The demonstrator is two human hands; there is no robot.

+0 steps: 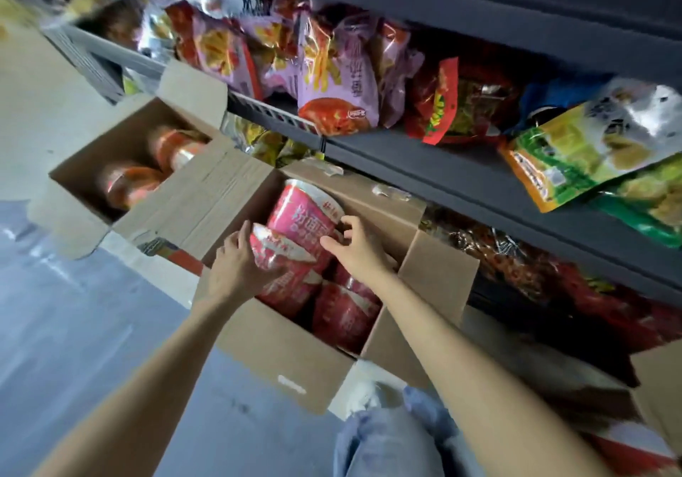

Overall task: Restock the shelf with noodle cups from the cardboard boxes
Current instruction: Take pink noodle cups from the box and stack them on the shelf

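An open cardboard box on the floor holds several red and pink noodle cups lying on their sides. My left hand grips the near pink cup from the left. My right hand reaches in from the right, its curled fingers touching the upper pink cup. A second open box further left holds orange noodle cups. The dark shelf runs along the right above the boxes.
Snack bags in purple, red and green crowd the upper shelf. A lower shelf holds more red packets. Another cardboard box sits at the far right. My knee in jeans is below.
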